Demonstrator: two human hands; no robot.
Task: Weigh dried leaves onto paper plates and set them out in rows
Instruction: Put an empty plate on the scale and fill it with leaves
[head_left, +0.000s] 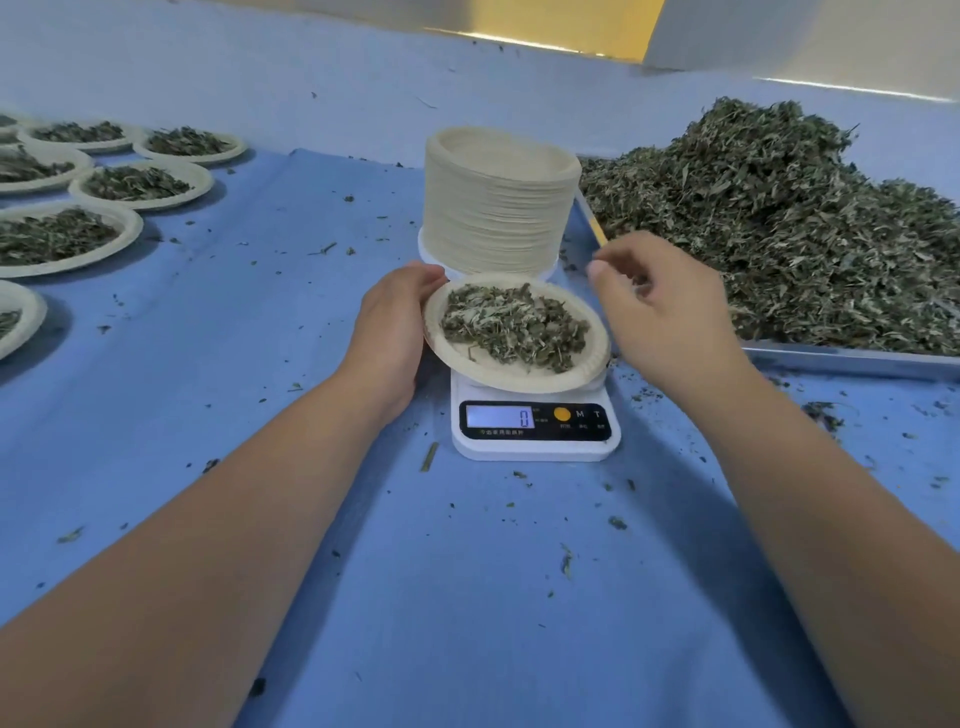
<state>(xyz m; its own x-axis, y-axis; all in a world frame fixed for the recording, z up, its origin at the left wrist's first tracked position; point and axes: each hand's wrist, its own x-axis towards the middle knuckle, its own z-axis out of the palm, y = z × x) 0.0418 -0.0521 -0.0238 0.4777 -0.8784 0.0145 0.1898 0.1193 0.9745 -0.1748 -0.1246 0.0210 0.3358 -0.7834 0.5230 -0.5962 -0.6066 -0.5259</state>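
A paper plate (519, 382) with a small heap of dried leaves (514, 325) is over the white digital scale (535, 447), tilted, its left side raised. The scale's display reads 0. My left hand (389, 332) grips the plate's left rim, thumb at the far edge. My right hand (660, 312) hovers just right of the plate with fingers loosely curled and nothing visible in them. Several filled plates (135, 182) lie in rows at the far left on the blue cloth.
A tall stack of empty paper plates (498, 202) stands right behind the scale. A big pile of dried leaves (779, 223) fills a metal tray (852, 358) at the right. Leaf crumbs are scattered over the blue cloth (260, 364).
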